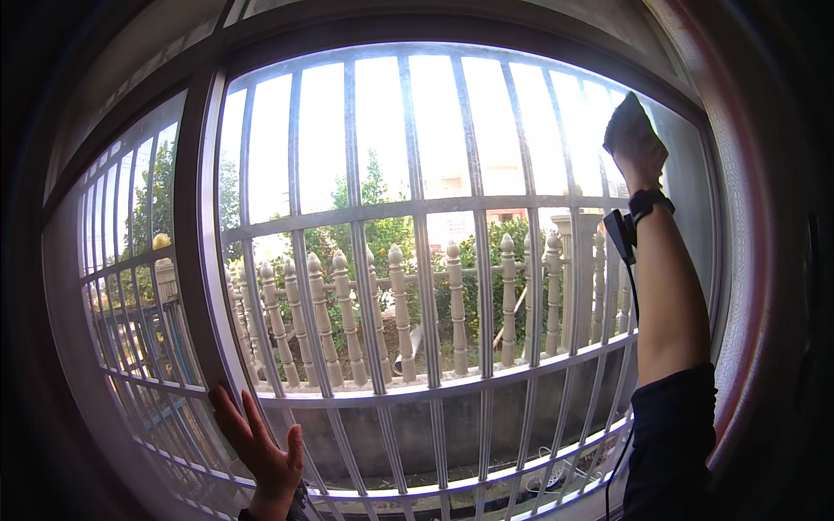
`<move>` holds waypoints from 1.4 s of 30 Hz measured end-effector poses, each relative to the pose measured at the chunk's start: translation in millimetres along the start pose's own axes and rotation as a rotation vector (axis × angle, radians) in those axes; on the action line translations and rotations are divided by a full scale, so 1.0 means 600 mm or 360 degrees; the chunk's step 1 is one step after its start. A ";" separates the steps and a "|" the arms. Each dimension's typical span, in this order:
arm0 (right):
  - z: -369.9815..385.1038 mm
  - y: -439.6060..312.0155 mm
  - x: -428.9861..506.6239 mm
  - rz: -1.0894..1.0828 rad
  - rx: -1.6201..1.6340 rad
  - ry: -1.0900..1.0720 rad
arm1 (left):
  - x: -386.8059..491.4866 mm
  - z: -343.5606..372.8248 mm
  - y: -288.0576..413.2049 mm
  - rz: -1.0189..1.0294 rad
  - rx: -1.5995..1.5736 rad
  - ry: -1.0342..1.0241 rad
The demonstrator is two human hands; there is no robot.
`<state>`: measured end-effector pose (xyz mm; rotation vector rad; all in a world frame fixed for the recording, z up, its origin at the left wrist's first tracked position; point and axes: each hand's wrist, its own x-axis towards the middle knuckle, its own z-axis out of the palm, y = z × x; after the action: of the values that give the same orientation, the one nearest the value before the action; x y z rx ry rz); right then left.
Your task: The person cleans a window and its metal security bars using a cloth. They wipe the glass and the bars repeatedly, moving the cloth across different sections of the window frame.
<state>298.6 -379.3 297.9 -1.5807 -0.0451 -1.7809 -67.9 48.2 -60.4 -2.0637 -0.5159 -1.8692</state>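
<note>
My right hand point(640, 163) is raised to the upper right of the window, the arm stretched out. It grips a dark cloth point(627, 124), which lies at the glass pane point(677, 150) near the top right corner of the frame. The cloth hides most of the fingers. Low on the left, my left hand point(260, 443) has its fingers spread and holds nothing. Its fingertips rest at the upright window sash point(218, 312); whether they press on it is hard to tell.
Metal security bars point(417, 207) stand behind the glass. Farther out are a balustrade point(397, 312) and leafy trees point(374, 215). A black device point(620, 236) with a cable hangs at my right wrist, beside a dark wristband point(650, 203). A white object point(554, 474) lies low outside the bars.
</note>
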 end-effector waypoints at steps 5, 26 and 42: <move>0.027 -0.318 -0.030 -0.0371 -0.0147 0.0079 | -0.003 0.000 -0.004 -0.0006 -0.0058 0.0008; -0.147 -0.720 -0.250 -0.1168 0.0527 -0.0210 | -0.012 -0.004 -0.016 -0.0045 -0.0609 0.0030; -0.121 -0.543 -0.535 -0.1682 0.1859 0.0059 | -0.049 0.010 -0.058 0.0166 -0.0883 0.0316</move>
<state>51.2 -19.8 142.7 -0.5971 -1.8032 -1.8111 -81.3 80.2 -90.4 -2.1203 0.1829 -2.3061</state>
